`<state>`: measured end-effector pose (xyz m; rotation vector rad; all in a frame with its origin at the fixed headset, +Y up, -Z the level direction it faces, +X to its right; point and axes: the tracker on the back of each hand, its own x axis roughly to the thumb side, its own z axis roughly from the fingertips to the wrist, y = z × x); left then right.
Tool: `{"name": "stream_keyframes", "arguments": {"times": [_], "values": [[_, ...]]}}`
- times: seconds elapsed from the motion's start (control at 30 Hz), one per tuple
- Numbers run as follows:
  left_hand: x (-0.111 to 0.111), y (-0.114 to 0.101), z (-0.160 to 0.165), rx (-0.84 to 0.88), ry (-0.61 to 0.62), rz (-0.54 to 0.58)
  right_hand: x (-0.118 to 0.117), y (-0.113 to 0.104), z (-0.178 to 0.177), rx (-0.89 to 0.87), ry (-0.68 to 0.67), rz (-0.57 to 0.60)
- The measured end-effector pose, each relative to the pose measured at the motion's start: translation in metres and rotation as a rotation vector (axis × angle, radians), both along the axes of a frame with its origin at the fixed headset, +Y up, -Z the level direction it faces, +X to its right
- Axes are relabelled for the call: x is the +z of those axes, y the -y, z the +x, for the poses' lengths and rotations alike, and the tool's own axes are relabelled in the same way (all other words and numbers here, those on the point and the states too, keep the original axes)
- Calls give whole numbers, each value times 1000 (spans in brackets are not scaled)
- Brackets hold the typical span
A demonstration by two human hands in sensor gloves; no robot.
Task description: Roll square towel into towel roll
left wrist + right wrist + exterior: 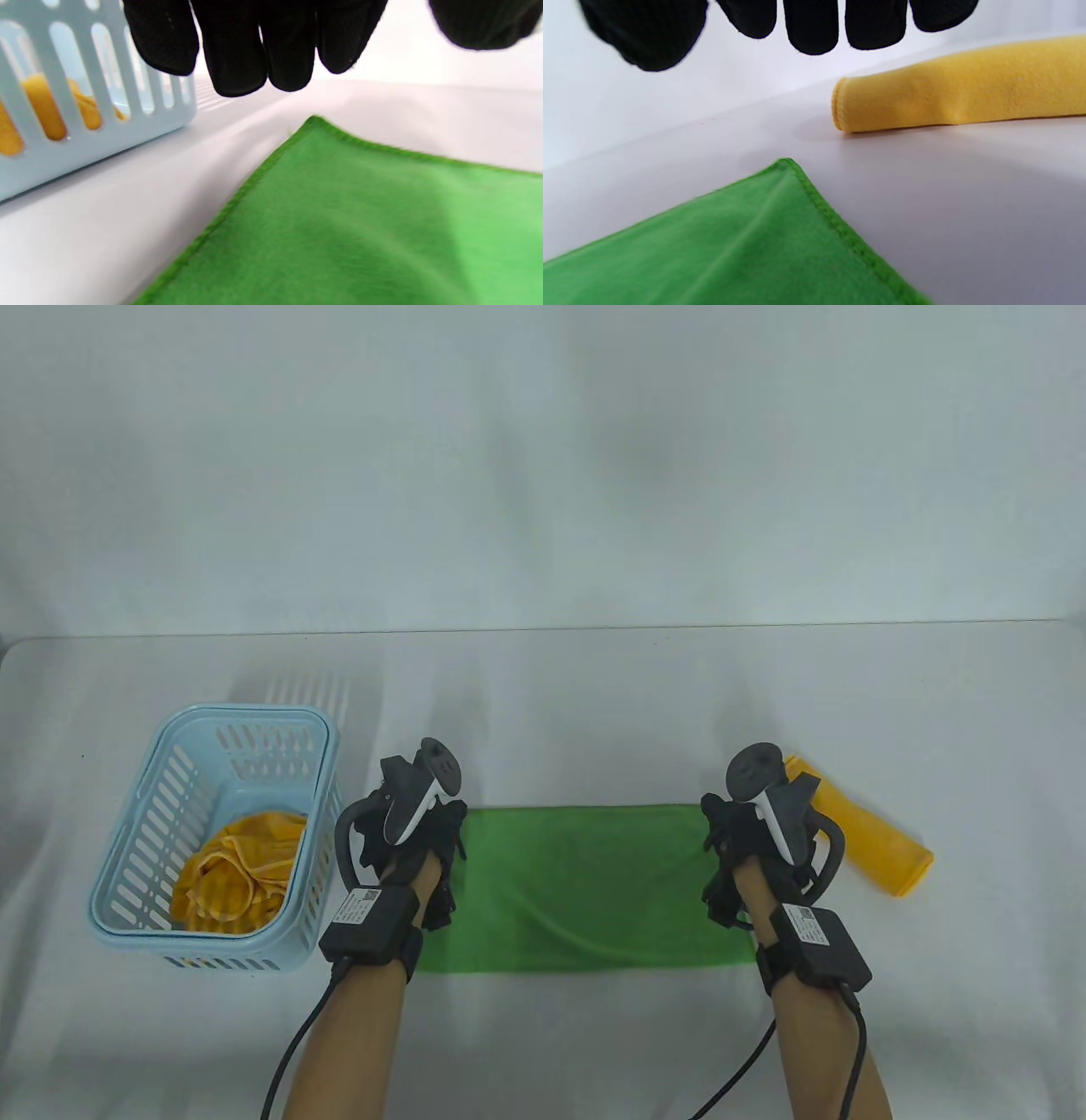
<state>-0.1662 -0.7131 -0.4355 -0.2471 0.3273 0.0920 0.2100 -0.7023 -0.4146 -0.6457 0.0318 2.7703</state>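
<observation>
Fingers point(237, 63) of the left hand point(416, 836) hang loose and slightly apart above the far left corner of the flat green microfibre towel point(585, 891), holding nothing and not touching the cloth in the left wrist view. Over on the other side, the right hand point(747, 848) does much the same: its black-gloved fingers point(812, 29) hang relaxed over the towel's far right corner, clear of the fabric, with nothing pinched between them. That green towel lies spread as a wide rectangle near the front edge of the white tabletop point(543, 704), about midway along it, its stitched hem plain to see and a soft crease running across its surface; it is flat, with no roll started. Each hand hovers at one short end of the towel, the left over the left end, the right over the right. Just beyond the right hand, toward the right side of the tabletop, a rolled yellow towel point(874, 844) lies at a slant, close to the green towel's far right corner but apart from it. Toward the left side of the tabletop stands a pale blue slotted plastic basket point(144, 814) with a crumpled yellow cloth point(233, 874) inside, near the left hand but not touching it.
</observation>
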Motion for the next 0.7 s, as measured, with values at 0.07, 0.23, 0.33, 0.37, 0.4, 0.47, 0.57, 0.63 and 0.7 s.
{"name": "stream_keyframes", "arguments": {"times": [0.07,0.23,0.33,0.37,0.4,0.47,0.57,0.63,0.7], "values": [[8,-8,4,18,43,20,8,-9,-6,11,-49,14],[37,-34,10,52,161,109,31,-29,-28,-3,-179,55],[54,-49,8,73,206,172,44,-37,-41,-14,-237,75],[62,-54,7,81,226,192,49,-39,-47,-22,-262,79],[70,-60,4,94,244,217,54,-40,-53,-29,-286,83],[83,-68,-2,125,263,255,63,-42,-64,-29,-330,81],[101,-78,-14,194,284,302,73,-42,-81,-36,-389,83],[113,-84,-25,228,288,341,81,-40,-96,-58,-438,73],[122,-87,-33,248,288,377,87,-37,-111,-67,-479,63]]}}
